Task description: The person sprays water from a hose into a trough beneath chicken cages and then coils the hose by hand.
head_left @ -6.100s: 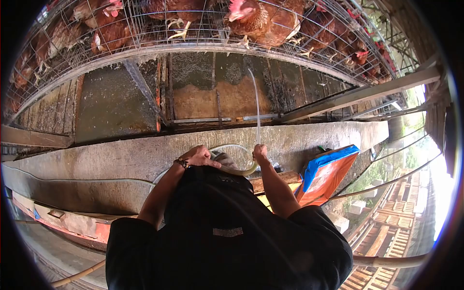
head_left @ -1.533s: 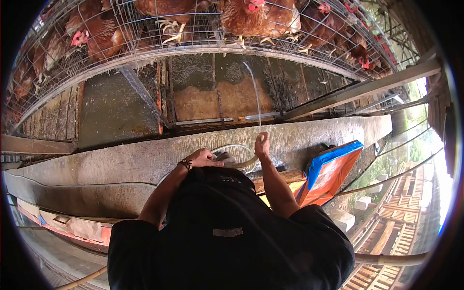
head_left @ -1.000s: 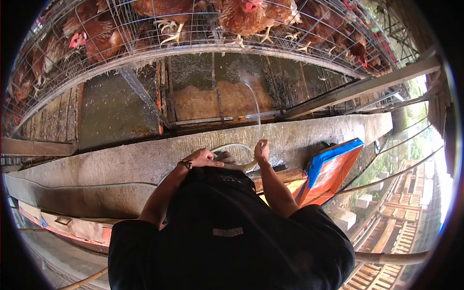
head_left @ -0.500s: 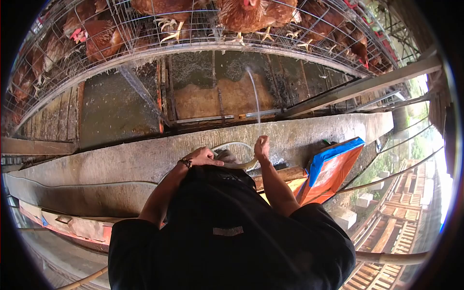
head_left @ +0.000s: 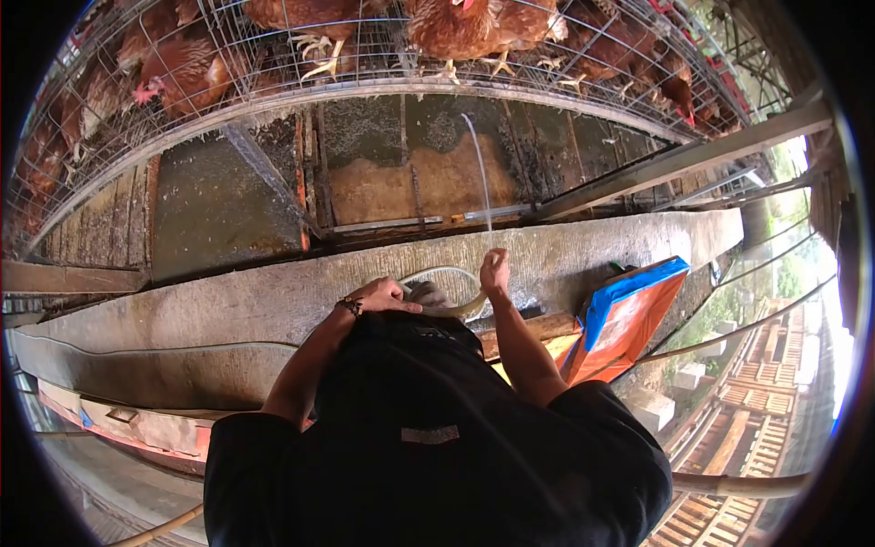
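Water (head_left: 480, 164) streams in a thin arc from my right hand (head_left: 495, 272), whose fingers are wrapped round the end of a pale hose (head_left: 460, 310). The stream lands on the wet floor (head_left: 392, 187) beneath the cages. My left hand (head_left: 378, 296) is closed on the hose nearer my body, with a dark bracelet at the wrist. Between my hands the hose makes a loop above the concrete walkway (head_left: 219, 305).
Wire cages (head_left: 383, 55) with several brown hens run across the top. A slanting beam (head_left: 684, 164) stands at the right. Near my right arm is a blue and orange tarp-covered panel (head_left: 629, 319). Hose (head_left: 164, 350) trails along the walkway at left.
The landing point of the water has shifted slightly left and away from me. Some hens have moved their heads. Both hands keep nearly the same place and hold.
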The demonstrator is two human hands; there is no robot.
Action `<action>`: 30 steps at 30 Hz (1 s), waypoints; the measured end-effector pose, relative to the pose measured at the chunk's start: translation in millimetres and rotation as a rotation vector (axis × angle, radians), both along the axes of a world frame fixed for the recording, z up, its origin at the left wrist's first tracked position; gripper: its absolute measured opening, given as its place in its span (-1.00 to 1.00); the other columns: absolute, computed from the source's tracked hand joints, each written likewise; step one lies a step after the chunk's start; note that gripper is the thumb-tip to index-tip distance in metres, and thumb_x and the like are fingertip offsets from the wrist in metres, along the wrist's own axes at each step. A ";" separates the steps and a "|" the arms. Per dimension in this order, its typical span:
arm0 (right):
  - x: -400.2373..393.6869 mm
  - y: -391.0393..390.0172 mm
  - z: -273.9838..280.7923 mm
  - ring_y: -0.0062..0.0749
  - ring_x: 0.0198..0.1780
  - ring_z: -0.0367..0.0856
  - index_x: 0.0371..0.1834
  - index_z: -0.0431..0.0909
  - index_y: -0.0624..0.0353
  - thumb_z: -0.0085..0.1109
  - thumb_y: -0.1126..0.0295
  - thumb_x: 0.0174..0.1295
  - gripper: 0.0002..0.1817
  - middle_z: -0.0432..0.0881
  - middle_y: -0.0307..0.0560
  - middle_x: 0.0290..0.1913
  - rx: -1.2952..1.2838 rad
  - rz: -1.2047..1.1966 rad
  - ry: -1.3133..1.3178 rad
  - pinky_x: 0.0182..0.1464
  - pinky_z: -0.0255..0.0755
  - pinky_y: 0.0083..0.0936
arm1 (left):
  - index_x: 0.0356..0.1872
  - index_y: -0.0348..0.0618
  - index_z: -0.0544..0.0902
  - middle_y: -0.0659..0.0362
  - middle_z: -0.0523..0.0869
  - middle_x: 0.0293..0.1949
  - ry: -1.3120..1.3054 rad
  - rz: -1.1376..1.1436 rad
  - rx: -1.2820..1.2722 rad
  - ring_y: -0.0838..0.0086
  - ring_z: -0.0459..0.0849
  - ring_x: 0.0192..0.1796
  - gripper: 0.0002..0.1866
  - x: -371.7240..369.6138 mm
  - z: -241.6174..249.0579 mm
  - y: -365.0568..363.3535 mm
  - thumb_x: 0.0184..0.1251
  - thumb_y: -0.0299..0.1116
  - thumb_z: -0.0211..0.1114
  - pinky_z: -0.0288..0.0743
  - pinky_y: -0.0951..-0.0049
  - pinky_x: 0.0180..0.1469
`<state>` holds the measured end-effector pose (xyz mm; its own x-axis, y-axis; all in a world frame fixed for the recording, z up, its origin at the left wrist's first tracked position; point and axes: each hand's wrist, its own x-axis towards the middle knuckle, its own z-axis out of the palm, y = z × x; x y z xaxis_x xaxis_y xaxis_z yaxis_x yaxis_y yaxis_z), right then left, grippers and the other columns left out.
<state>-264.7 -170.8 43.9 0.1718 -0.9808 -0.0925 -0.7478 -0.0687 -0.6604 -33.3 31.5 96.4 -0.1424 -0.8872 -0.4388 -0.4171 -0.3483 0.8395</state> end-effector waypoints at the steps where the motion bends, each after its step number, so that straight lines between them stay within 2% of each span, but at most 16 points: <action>1: -0.2 -0.1 0.3 0.33 -0.19 0.50 -0.07 0.30 0.04 -0.09 0.24 0.25 -0.76 0.55 0.32 -0.25 0.014 -0.006 0.005 -0.12 0.33 0.04 | -0.80 -0.17 0.45 0.29 0.36 -0.78 -0.002 0.000 0.002 0.60 0.37 -0.63 -0.25 0.0 0.5 0.0 -0.22 0.47 0.25 0.21 0.48 -0.58; 5: 1.1 4.1 8.3 0.35 -0.19 0.50 -0.05 0.28 0.04 -0.12 0.24 0.26 -0.75 0.56 0.34 -0.26 0.067 -0.033 0.015 -0.10 0.33 0.05 | -0.80 -0.17 0.46 0.30 0.36 -0.78 0.006 0.009 0.017 0.60 0.37 -0.63 -0.25 -0.7 1.6 0.8 -0.23 0.47 0.26 0.21 0.49 -0.58; 8: -5.0 2.5 -4.7 0.26 -0.19 0.51 -0.08 0.32 0.11 -0.10 0.26 0.26 -0.77 0.54 0.27 -0.20 0.010 -0.011 -0.003 -0.14 0.36 -0.01 | -0.80 -0.16 0.46 0.31 0.36 -0.78 0.014 0.014 0.022 0.60 0.37 -0.63 -0.25 -0.8 1.2 1.5 -0.24 0.47 0.26 0.20 0.49 -0.59; 14: -11.3 4.7 -16.2 0.25 -0.17 0.51 -0.10 0.32 0.14 -0.07 0.29 0.23 -0.76 0.53 0.26 -0.20 0.033 -0.050 0.002 -0.14 0.38 -0.03 | -0.80 -0.14 0.46 0.32 0.36 -0.78 0.015 0.012 0.022 0.60 0.37 -0.64 -0.26 -0.3 -3.4 1.5 -0.25 0.48 0.27 0.20 0.49 -0.59; 23: -15.1 9.5 -18.8 0.24 -0.18 0.52 -0.06 0.29 0.09 0.02 0.34 0.10 -0.68 0.53 0.25 -0.21 -0.019 -0.032 0.022 -0.14 0.38 -0.03 | -0.79 -0.14 0.48 0.31 0.38 -0.76 0.023 -0.003 0.035 0.60 0.37 -0.62 -0.27 3.6 4.4 0.2 -0.23 0.46 0.26 0.20 0.49 -0.59; 26: -9.1 7.4 -8.6 0.23 -0.18 0.52 -0.05 0.28 0.09 0.03 0.36 0.08 -0.65 0.53 0.25 -0.20 0.161 -0.098 0.004 -0.12 0.36 -0.03 | -0.78 -0.15 0.48 0.30 0.38 -0.76 0.016 -0.011 0.038 0.60 0.37 -0.61 -0.27 4.5 5.5 -0.6 -0.22 0.46 0.26 0.20 0.49 -0.58; 29: -3.7 8.4 3.2 0.22 -0.18 0.52 -0.04 0.28 0.09 0.02 0.37 0.05 -0.64 0.53 0.23 -0.20 0.113 -0.058 0.041 -0.10 0.35 -0.04 | -0.75 -0.17 0.50 0.29 0.40 -0.75 0.004 -0.022 0.054 0.58 0.40 -0.60 -0.27 5.3 3.8 -1.0 -0.22 0.46 0.27 0.23 0.48 -0.56; 30: -2.7 8.8 4.9 0.26 -0.18 0.51 -0.02 0.27 0.09 0.01 0.38 0.05 -0.63 0.53 0.29 -0.23 0.095 -0.041 0.035 -0.09 0.35 -0.02 | -0.74 -0.17 0.52 0.28 0.42 -0.73 0.002 -0.028 0.065 0.56 0.42 -0.59 -0.27 6.1 1.9 -1.4 -0.23 0.45 0.27 0.25 0.48 -0.54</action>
